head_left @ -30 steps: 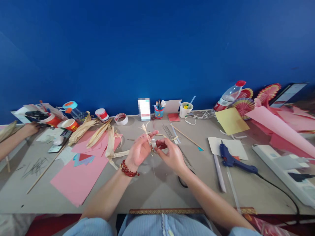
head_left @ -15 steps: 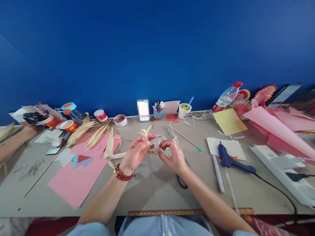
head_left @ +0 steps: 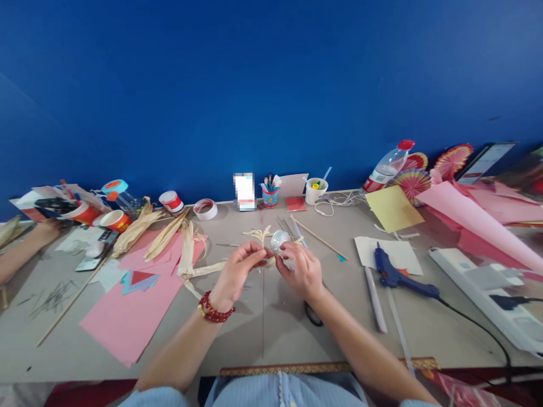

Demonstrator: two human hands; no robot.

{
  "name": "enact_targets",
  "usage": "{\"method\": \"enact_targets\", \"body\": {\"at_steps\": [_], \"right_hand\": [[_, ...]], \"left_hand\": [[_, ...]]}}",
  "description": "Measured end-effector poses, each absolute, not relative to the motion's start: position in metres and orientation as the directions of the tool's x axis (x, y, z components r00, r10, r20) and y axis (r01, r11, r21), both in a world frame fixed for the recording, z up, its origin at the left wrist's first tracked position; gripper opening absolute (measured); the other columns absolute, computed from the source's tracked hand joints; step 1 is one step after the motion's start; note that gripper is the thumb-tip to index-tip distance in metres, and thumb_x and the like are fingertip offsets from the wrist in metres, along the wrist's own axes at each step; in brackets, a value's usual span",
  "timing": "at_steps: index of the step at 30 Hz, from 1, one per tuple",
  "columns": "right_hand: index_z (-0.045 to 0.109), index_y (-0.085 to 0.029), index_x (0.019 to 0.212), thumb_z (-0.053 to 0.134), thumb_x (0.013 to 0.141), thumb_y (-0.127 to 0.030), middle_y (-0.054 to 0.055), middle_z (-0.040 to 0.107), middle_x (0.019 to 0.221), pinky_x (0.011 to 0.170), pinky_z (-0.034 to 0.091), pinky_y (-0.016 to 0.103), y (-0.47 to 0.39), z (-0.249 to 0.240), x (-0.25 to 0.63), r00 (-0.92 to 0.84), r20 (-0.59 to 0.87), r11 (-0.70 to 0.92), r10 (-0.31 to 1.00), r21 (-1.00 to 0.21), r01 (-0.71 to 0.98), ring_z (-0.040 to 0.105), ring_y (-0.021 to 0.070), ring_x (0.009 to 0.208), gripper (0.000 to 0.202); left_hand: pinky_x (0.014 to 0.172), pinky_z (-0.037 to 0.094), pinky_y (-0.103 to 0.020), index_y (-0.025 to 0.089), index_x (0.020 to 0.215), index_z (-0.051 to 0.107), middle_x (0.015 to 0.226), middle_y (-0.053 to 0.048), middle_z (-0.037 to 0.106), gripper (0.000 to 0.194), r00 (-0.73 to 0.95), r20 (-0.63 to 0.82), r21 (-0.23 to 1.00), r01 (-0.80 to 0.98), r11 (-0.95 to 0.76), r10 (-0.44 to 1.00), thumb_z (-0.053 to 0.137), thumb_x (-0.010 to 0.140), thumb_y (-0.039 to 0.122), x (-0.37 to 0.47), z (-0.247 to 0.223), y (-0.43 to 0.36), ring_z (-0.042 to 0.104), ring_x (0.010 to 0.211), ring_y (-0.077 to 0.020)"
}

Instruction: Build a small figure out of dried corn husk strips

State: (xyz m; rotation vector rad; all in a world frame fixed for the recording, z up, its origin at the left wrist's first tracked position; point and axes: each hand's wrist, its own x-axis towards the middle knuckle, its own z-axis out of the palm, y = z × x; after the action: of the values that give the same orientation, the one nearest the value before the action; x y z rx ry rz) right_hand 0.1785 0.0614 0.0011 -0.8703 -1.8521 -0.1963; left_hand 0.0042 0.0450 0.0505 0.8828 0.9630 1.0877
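Note:
My left hand [head_left: 242,268], with a red bead bracelet at the wrist, pinches the lower part of a pale corn-husk flower [head_left: 263,235] whose strips fan out above the fingers. A thin wire [head_left: 263,316] runs straight down below it. In my right hand [head_left: 301,269] is a small clear-and-white spool [head_left: 279,241], held against the curled fingers. The thumb and forefinger of that hand meet near the left fingertips; any thread between them is too fine to make out.
Corn husks [head_left: 185,249] and pink paper [head_left: 131,322] lie left. Scissors [head_left: 314,314] are partly under my right forearm. A blue glue gun [head_left: 394,276] and white power strip [head_left: 479,294] lie right. Another person's hand [head_left: 47,230] is at far left.
The spool has shifted right and up into the curl of my right hand. My right fingertips have come close to my left ones, and the husk flower has moved slightly right, now spread upright.

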Motion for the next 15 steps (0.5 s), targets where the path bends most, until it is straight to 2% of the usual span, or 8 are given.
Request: {"method": "enact_targets", "body": {"at_steps": [5,15], "right_hand": [[0.05,-0.024,0.094,0.061,0.084,-0.011,0.008,0.072,0.094,0.07,0.058,0.034,0.0616,-0.0035,0.1779,-0.211,0.857,0.71,0.471,-0.227,0.666,0.072,0.0216,0.084,0.019],[0.051,-0.022,0.094,0.061,0.085,-0.011,0.009,0.073,0.092,0.068,0.056,0.032,0.0581,0.0011,0.1767,-0.231,0.861,0.708,0.452,-0.189,0.681,0.071,0.0213,0.08,0.017]], "left_hand": [[0.086,0.05,-0.032,0.018,0.078,0.061,0.087,-0.002,0.068,0.019,0.186,-0.19,0.898,-0.364,0.247,0.964,0.075,0.077,0.029,0.0048,0.0479,0.0455,0.064,0.087,-0.0163],[0.08,0.048,-0.027,0.017,0.078,0.064,0.077,0.001,0.06,0.014,0.141,-0.098,0.941,-0.309,0.138,0.985,0.074,0.078,0.027,0.0102,0.0458,0.0459,0.059,0.077,-0.0126]]}}
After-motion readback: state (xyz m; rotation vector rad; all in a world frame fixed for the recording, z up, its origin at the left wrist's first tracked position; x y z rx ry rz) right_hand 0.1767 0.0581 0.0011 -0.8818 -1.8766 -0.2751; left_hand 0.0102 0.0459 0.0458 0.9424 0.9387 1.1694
